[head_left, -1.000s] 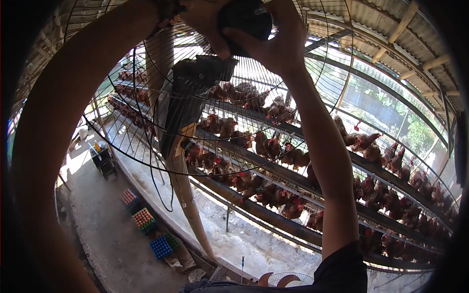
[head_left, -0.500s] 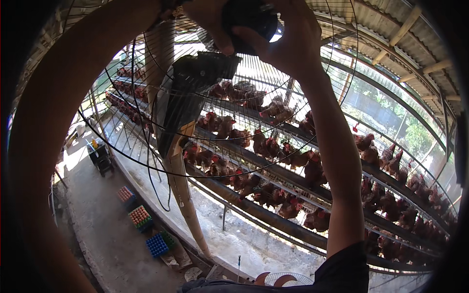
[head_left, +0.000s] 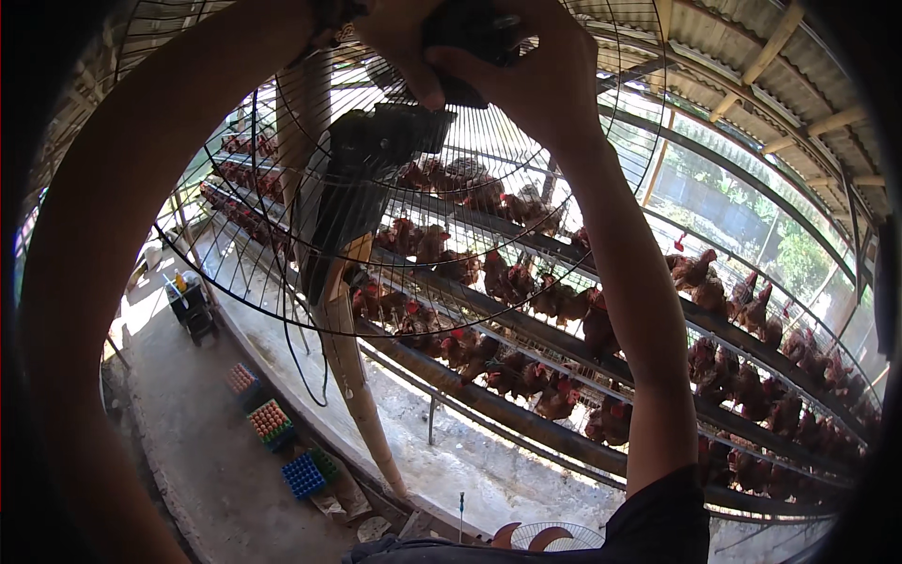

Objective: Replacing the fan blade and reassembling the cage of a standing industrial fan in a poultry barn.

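High at the top edge, my two hands grip a round black fan motor housing [head_left: 463, 36]. My left hand [head_left: 399, 45] is closed on its left side, the thumb pointing down. From the right my right hand [head_left: 548, 80] wraps it, thumb laid across the front. The wide black wire fan guard [head_left: 398, 335] hangs around and below the housing, its thin wires crossing the view. Under my hands a black fan bracket [head_left: 381, 136] is fixed to a wooden post [head_left: 355, 404]. The top of the housing is cut off by the picture's edge.
Tiered cages of brown hens [head_left: 507, 277] run behind the post. On the concrete walkway at lower left stand stacked egg trays [head_left: 270, 420], blue trays [head_left: 303, 474] and a dark cart [head_left: 191, 305]. A screwdriver [head_left: 461, 508] stands upright near my body, beside a round wire grille [head_left: 564, 537].
My hands, the housing and the fan guard have shifted slightly left in view. My right thumb has slid a little left across the housing. Both hands keep their hold.
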A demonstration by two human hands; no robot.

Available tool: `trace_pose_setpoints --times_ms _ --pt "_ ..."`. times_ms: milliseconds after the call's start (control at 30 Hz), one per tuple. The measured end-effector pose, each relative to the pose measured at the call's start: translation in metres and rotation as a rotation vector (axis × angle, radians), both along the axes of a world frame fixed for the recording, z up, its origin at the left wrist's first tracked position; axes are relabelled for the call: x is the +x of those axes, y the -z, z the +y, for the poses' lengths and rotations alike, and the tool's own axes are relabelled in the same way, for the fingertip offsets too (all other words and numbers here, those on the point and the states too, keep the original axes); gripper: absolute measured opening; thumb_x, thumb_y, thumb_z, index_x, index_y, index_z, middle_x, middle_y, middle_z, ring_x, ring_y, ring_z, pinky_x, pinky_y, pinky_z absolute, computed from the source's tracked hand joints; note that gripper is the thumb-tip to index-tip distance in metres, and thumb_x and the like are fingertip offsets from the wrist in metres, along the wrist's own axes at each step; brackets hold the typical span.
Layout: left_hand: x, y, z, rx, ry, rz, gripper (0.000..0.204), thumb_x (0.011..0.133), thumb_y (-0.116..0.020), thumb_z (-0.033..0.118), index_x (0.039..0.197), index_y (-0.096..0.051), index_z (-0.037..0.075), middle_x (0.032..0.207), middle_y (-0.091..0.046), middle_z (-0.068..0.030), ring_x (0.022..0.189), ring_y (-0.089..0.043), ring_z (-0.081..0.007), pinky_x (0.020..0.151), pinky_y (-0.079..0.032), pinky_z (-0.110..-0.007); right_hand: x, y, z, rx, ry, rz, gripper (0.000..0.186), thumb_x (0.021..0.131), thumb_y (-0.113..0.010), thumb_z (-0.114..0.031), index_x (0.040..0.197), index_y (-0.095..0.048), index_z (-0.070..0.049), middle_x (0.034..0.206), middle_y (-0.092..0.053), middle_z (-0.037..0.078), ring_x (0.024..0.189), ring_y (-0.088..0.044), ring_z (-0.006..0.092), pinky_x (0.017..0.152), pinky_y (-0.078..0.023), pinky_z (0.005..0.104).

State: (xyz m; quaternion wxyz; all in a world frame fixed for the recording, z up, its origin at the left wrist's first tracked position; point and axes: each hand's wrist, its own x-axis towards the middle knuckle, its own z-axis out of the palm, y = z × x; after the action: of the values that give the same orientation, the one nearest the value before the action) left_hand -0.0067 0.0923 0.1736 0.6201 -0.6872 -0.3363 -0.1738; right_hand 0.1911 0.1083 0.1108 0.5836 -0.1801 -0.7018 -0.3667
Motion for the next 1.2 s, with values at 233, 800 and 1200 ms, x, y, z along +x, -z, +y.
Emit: trace_pose_setpoints --times_ms 233,800,1200 --pt "0.017 -0.007 -0.014 -0.202 -0.294 -0.048 0.154 0.038 -0.073 0.099 0.165 -0.025 0.027 0.17 -0.011 -0.0242 0.154 -0.005 -0.0543 0.119 -0.006 -0.078 0.022 -0.033 -0.016 -0.136 -0.07 -0.433 0.063 0.066 -0.092 -0.014 0.122 -0.067 0.0 0.107 -0.067 0.017 0.103 -0.069 0.0338 0.092 -0.057 0.0427" --pt "-0.004 -0.033 0.08 0.206 -0.009 -0.029 0.14 0.051 -0.072 0.096 0.165 -0.013 0.04 0.17 -0.016 -0.0165 0.154 -0.012 -0.0482 0.12 -0.015 -0.078 -0.021 -0.038 -0.062 -0.496 0.387 -0.321 0.047 0.073 -0.087 -0.027 0.107 -0.074 0.003 0.088 -0.076 0.019 0.084 -0.076 0.0319 0.079 -0.062 0.0399" --pt "-0.009 -0.022 0.119 0.455 0.904 0.115 0.154 0.028 -0.069 0.103 0.162 -0.025 0.042 0.166 -0.025 -0.018 0.154 -0.013 -0.0489 0.119 -0.009 -0.081 -0.014 -0.049 -0.061 -0.126 0.679 -0.649 0.031 0.076 -0.082 -0.021 0.095 -0.073 0.002 0.078 -0.073 0.018 0.076 -0.074 0.0344 0.072 -0.06 0.0432"
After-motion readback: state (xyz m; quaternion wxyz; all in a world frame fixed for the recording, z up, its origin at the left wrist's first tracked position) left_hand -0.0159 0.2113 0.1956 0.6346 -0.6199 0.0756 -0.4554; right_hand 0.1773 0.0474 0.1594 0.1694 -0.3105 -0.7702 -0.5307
